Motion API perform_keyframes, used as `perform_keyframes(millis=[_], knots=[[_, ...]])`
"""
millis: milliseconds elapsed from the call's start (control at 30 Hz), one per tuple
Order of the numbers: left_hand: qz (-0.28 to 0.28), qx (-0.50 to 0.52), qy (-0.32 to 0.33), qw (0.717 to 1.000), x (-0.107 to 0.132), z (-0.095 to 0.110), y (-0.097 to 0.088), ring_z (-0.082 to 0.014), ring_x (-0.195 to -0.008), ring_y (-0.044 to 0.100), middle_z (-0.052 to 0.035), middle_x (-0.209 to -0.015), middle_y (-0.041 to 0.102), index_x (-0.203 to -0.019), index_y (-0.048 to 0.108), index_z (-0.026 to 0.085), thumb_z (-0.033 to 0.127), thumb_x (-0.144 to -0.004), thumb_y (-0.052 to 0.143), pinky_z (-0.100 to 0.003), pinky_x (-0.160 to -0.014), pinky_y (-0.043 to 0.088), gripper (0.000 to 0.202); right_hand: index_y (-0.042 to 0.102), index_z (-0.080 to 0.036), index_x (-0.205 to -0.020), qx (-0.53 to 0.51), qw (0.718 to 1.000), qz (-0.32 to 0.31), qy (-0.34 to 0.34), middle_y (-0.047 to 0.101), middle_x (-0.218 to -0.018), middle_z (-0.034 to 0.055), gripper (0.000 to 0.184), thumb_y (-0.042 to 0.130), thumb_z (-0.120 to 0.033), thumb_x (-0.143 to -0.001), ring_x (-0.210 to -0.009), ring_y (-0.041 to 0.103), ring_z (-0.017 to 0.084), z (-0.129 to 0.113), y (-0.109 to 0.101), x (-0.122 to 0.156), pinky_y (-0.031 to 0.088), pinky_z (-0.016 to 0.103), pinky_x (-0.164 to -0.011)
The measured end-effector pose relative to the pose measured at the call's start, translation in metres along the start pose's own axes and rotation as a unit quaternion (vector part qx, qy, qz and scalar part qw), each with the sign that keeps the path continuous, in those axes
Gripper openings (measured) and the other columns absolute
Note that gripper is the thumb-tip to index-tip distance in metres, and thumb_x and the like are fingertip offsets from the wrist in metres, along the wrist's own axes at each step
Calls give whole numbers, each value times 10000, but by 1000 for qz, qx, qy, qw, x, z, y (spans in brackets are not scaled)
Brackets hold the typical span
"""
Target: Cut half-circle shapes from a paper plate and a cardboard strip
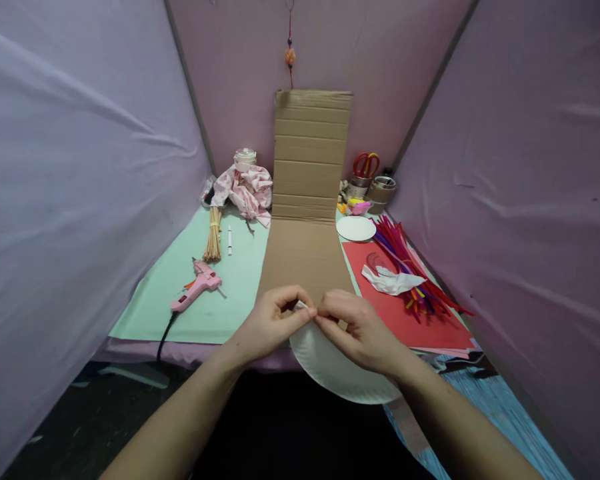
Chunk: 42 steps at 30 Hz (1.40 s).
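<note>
A white paper plate point(341, 373) with a ribbed rim hangs tilted at the table's front edge, partly over my lap. My left hand point(273, 323) is closed in a pinch on its upper edge, where a small white corner sticks up between thumb and forefinger. Right beside it, the fingertips of my right hand point(363, 330) pinch at the same spot, so the two hands touch. Fingers and the right hand's back cover much of the plate's upper part. Behind the hands lies a creased cardboard strip point(305, 257), its far part standing up against the back wall.
To the left are a pink glue gun point(198, 288), a marker point(229, 241), a bundle of sticks point(213, 233) and a crumpled cloth point(247, 190). On the right, pipe cleaners point(397, 243) and crumpled white paper point(393, 281) lie on red sheets point(380, 317), near a white oval point(356, 228) and scissors point(366, 165).
</note>
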<state>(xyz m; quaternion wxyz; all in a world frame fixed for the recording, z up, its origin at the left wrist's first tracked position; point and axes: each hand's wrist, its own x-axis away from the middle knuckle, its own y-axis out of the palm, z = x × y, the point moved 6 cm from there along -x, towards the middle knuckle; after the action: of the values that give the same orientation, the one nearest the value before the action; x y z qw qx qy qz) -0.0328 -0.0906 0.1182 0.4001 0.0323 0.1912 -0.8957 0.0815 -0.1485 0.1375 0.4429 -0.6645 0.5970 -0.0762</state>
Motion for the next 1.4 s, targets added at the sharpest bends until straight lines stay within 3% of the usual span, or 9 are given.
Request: perform_keyframes(millis=[100, 267, 400, 467, 567, 667, 767, 1033, 1400], knots=[[-6, -70, 57, 996, 13, 16, 0, -124, -664, 511, 4, -679, 557, -699, 581, 171, 246, -853, 581, -237, -614, 365, 171, 505, -179, -681, -20, 999, -32, -6, 486, -644, -8, 252, 455, -185, -928, -636, 457, 128, -11, -1, 5, 336, 251, -594], [76, -119, 142, 980, 40, 35, -9, -122, -630, 493, 1, -646, 540, -726, 585, 172, 159, -861, 553, -255, -585, 360, 140, 577, -181, -820, 13, 996, -84, 12, 567, -743, 24, 199, 455, -247, -962, -720, 511, 145, -24, -4, 13, 366, 259, -630], [101, -88, 158, 978, 56, 39, -17, -130, -650, 528, -8, -671, 582, -784, 592, 182, 119, -865, 551, -269, -616, 405, 111, 563, -172, -797, 96, 992, -78, -24, 547, -724, 28, 208, 432, -195, -957, -680, 467, 147, -37, -8, 19, 325, 277, -611], [83, -138, 155, 975, 59, 45, -14, -145, -696, 557, -20, -717, 616, -831, 598, 188, 122, -877, 537, -292, -667, 426, 101, 570, -163, -781, 143, 985, -73, -56, 532, -699, 28, 225, 420, -160, -949, -652, 437, 147, -41, -6, 21, 293, 289, -594], [56, -316, 154, 934, 58, 54, -5, -193, -862, 596, -58, -881, 673, -991, 609, 188, 155, -890, 521, -354, -793, 430, 138, 577, -162, -743, 209, 972, -63, -83, 531, -676, 30, 260, 411, -142, -943, -626, 413, 151, -43, 0, 22, 260, 302, -576], [18, -406, 191, 894, 56, 59, 5, -181, -752, 601, -45, -768, 665, -948, 631, 176, 145, -917, 428, -335, -715, 430, 208, 583, -164, -738, 239, 964, -53, -103, 539, -670, 32, 272, 405, -134, -941, -611, 413, 154, -44, 5, 22, 253, 306, -567], [8, -392, 218, 894, 58, 61, 3, -148, -613, 575, -15, -650, 628, -857, 632, 179, 109, -909, 402, -302, -620, 415, 245, 597, -165, -774, 248, 962, -44, -103, 550, -667, 31, 240, 428, -152, -943, -606, 427, 157, -45, 1, 27, 269, 306, -570], [17, -333, 235, 913, 78, 78, -15, -134, -680, 619, -15, -764, 689, -932, 616, 186, 24, -851, 457, -288, -662, 456, 241, 622, -142, -902, 281, 950, -38, -131, 619, -700, 53, 205, 420, -114, -928, -623, 502, 174, -65, -31, 55, 332, 332, -551], [-35, -315, 259, 912, 78, 87, -13, -133, -695, 642, -23, -784, 699, -1015, 621, 192, 65, -879, 461, -255, -648, 506, 246, 471, -220, -641, 265, 957, -16, -115, 440, -517, -23, 316, 528, -305, -941, -481, 385, 134, -68, -64, 81, 239, 329, -490]])
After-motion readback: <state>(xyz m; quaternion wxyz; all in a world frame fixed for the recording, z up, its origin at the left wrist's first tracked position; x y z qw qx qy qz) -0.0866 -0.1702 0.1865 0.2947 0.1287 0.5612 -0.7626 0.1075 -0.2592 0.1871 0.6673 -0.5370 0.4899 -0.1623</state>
